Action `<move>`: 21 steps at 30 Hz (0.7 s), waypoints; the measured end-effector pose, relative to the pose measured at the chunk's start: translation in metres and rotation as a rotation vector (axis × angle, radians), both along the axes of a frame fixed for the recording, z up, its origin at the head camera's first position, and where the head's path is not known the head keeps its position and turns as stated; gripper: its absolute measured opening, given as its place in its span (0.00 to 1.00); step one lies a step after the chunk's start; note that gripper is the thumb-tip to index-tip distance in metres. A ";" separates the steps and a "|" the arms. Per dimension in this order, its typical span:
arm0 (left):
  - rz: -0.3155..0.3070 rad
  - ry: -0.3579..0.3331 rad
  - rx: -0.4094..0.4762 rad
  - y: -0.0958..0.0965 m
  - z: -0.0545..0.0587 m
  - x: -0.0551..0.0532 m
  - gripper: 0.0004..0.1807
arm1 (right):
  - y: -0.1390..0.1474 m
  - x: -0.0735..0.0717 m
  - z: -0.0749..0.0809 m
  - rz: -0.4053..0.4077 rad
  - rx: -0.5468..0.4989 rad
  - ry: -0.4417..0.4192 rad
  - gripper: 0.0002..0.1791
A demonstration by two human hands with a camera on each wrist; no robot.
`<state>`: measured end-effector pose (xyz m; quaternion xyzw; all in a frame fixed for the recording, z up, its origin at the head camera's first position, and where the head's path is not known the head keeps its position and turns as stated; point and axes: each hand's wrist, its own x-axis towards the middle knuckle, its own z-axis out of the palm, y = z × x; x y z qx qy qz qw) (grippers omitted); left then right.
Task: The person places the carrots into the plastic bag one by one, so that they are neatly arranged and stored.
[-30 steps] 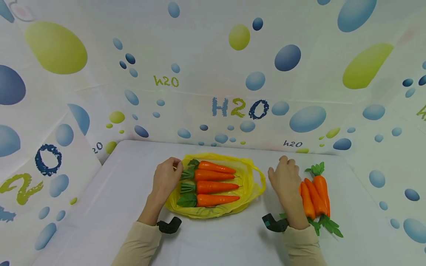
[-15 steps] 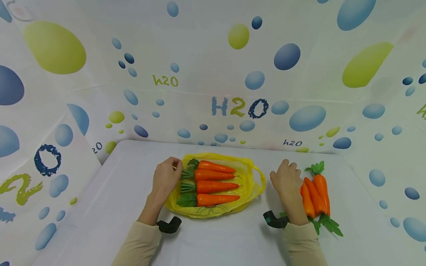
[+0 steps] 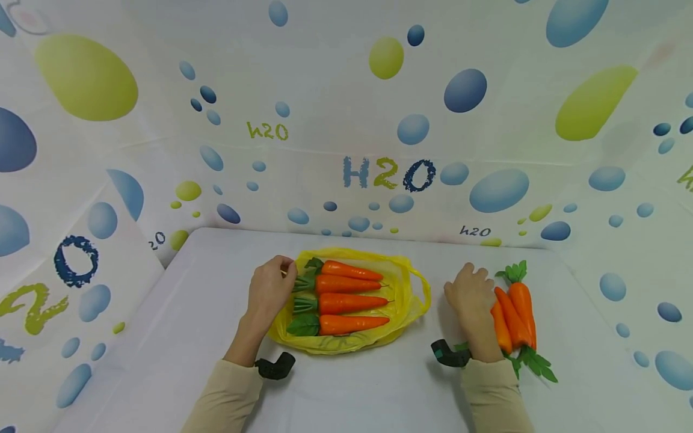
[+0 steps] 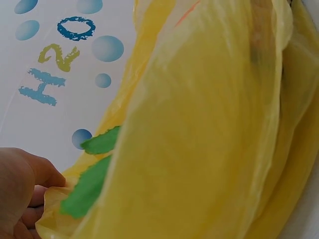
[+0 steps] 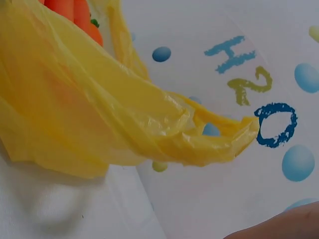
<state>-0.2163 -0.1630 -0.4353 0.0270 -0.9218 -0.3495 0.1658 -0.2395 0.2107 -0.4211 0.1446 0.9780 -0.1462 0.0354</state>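
My left hand (image 3: 272, 282) pinches the left rim of a yellow plastic bag (image 3: 346, 343); in the left wrist view the fingers (image 4: 47, 174) grip its thin edge. Several orange carrots (image 3: 352, 304) with green tops lie side by side in the bag's open mouth, tips toward the right. To the right of the bag, my right hand (image 3: 470, 293) hovers with loosely bent fingers and holds nothing. Beside it lies a bunch of carrots (image 3: 517, 322) with green leaves at both ends, partly hidden by the hand and forearm. The right wrist view shows the bag's loop handle (image 5: 219, 144) standing free.
A white cloth covers the table (image 3: 346, 394). Behind it rises a white backdrop (image 3: 319, 78) printed with blue and green drops and H2O lettering. Each wrist carries a black camera mount, one on the left wrist (image 3: 276, 366) and one on the right (image 3: 450, 353).
My right hand has drifted slightly right and down, away from the bag's handle and toward the loose carrots. The left hand keeps its grip on the bag in the same place.
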 end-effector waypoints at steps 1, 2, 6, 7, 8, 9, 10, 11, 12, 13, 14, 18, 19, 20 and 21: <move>0.000 0.001 0.000 0.000 0.000 0.000 0.14 | 0.001 0.000 -0.001 -0.004 0.006 -0.008 0.31; -0.001 0.000 0.000 0.000 0.000 0.000 0.15 | 0.002 -0.001 -0.001 -0.009 0.011 -0.019 0.31; -0.001 -0.004 0.004 0.000 -0.001 0.000 0.15 | 0.004 -0.001 -0.004 -0.021 0.029 -0.054 0.32; -0.001 -0.004 0.006 0.000 -0.001 0.000 0.15 | 0.005 -0.002 -0.005 -0.019 0.034 -0.057 0.31; -0.002 -0.003 0.007 0.000 -0.001 0.000 0.15 | 0.005 -0.002 -0.005 -0.018 0.036 -0.059 0.31; -0.001 -0.003 0.008 0.000 0.000 0.000 0.15 | 0.006 -0.002 -0.005 -0.016 0.038 -0.059 0.31; 0.000 -0.004 0.007 0.000 -0.001 -0.001 0.15 | 0.006 -0.002 -0.006 -0.015 0.039 -0.056 0.31; 0.000 -0.005 0.005 0.000 -0.001 -0.001 0.15 | 0.007 -0.002 -0.006 -0.014 0.037 -0.054 0.30; -0.001 -0.004 0.004 0.000 -0.001 -0.001 0.15 | 0.007 -0.002 -0.006 -0.013 0.035 -0.052 0.30; 0.000 -0.004 0.003 0.000 -0.001 -0.001 0.15 | 0.008 -0.002 -0.006 -0.012 0.034 -0.053 0.30; -0.001 -0.006 0.001 0.000 -0.001 -0.001 0.15 | 0.008 -0.002 -0.006 -0.012 0.033 -0.054 0.30; -0.003 -0.011 0.001 0.000 -0.001 -0.001 0.15 | 0.011 -0.002 -0.006 -0.010 0.022 -0.062 0.31; -0.002 -0.013 0.000 -0.001 -0.002 -0.001 0.15 | 0.011 -0.002 -0.006 -0.007 0.022 -0.063 0.32; -0.001 -0.015 0.001 -0.001 -0.002 -0.002 0.15 | 0.011 -0.002 -0.005 -0.004 0.019 -0.062 0.32; -0.001 -0.015 0.001 -0.001 -0.002 -0.002 0.15 | 0.011 -0.001 -0.005 -0.001 0.019 -0.063 0.32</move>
